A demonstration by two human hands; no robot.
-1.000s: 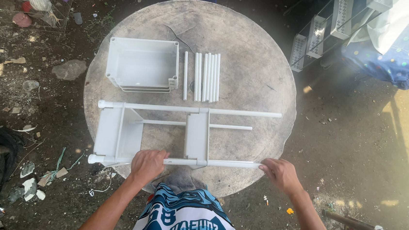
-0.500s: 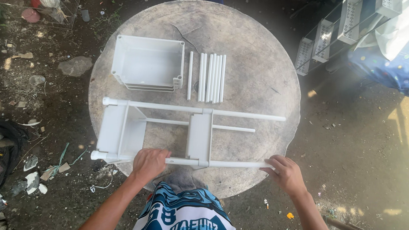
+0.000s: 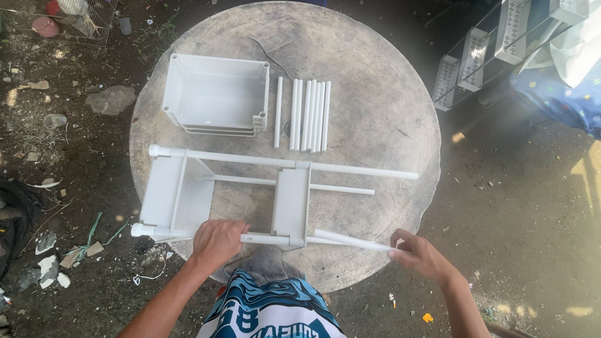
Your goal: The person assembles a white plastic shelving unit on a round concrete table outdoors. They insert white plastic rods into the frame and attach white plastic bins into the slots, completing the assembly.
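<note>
Tube (image 3: pixel 352 240) at the near right is now lifted askew, pinched by the right hand (image 3: pixel 419 255); the left hand (image 3: pixel 218 240) stays clenched around the rack's near rail (image 3: pixel 188 234).

— What's that white thing?
— A half-built plastic rack (image 3: pixel 227 195), lying flat on its side.
— And the loose piece?
— A white tube (image 3: pixel 352 241), slightly angled, at the rack's near rail.

Seven loose white tubes (image 3: pixel 303 114), one tray stack (image 3: pixel 213 95) (nested), two shelves (image 3: pixel 177 195) on the frame.
</note>
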